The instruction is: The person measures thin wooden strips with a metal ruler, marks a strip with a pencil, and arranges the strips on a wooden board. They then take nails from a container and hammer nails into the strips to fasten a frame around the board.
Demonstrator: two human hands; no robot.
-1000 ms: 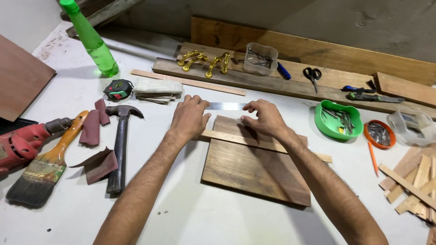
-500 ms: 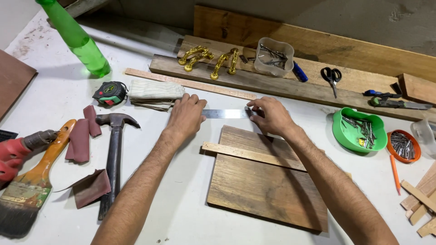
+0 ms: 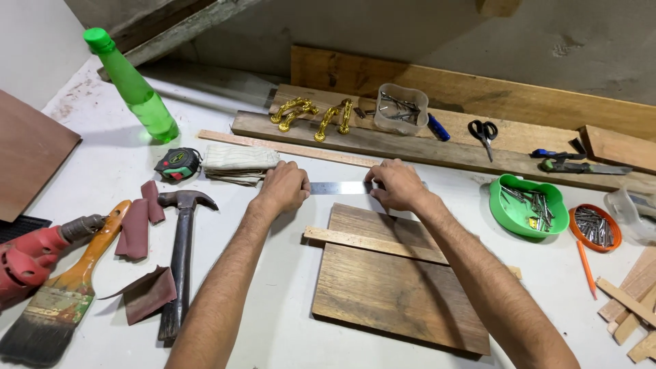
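My left hand [image 3: 281, 187] and my right hand [image 3: 396, 184] each grip one end of a flat steel ruler [image 3: 339, 188] that lies on the white table just beyond a dark wooden board [image 3: 396, 287]. A thin light wood strip [image 3: 372, 244] rests across the board, under my right forearm. The ruler's ends are hidden under my fingers.
Left of my arm lie a hammer [image 3: 179, 246], sandpaper pieces [image 3: 135, 225], a paintbrush [image 3: 65, 294], a red drill [image 3: 27, 260], a tape measure [image 3: 178, 164], folded cloth [image 3: 239, 160] and a green bottle [image 3: 133, 89]. Planks [image 3: 437, 147] carry gold handles [image 3: 314, 116], scissors [image 3: 483, 131]. Nail bowls [image 3: 529, 205] sit right.
Both hands with the ruler have stayed near the board's far edge; the view has shifted, so everything sits lower and more to the right in frame.
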